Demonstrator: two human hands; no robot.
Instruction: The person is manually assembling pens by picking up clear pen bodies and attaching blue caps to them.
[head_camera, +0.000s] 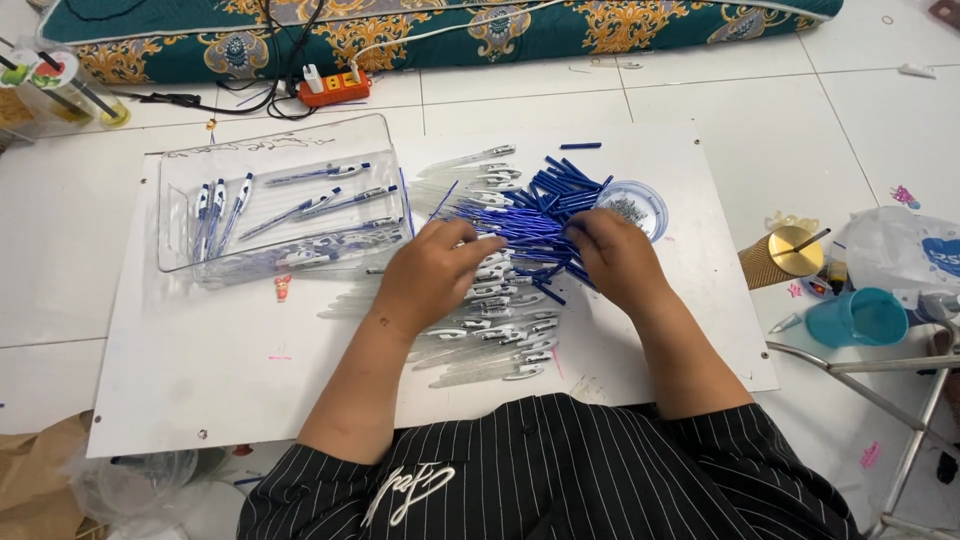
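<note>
Pen assembly on white board (200, 380). Best done by drawing one blue refill (520, 225) clear of the heap before seating it in a clear barrel (490, 330). Left hand (432, 270) curled, fingertips pinching refills at the heap's edge. Right hand (618, 258) likewise closed over the pile; exact pinch hidden. Finished pens lie in clear tray (180, 190).

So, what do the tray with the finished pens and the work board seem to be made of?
The tray looks like clear, glossy hard plastic: the board shows through its walls. The work board looks like white, smooth, rigid sheet, perhaps plastic or laminated wood; small holes sit near its corners.
</note>
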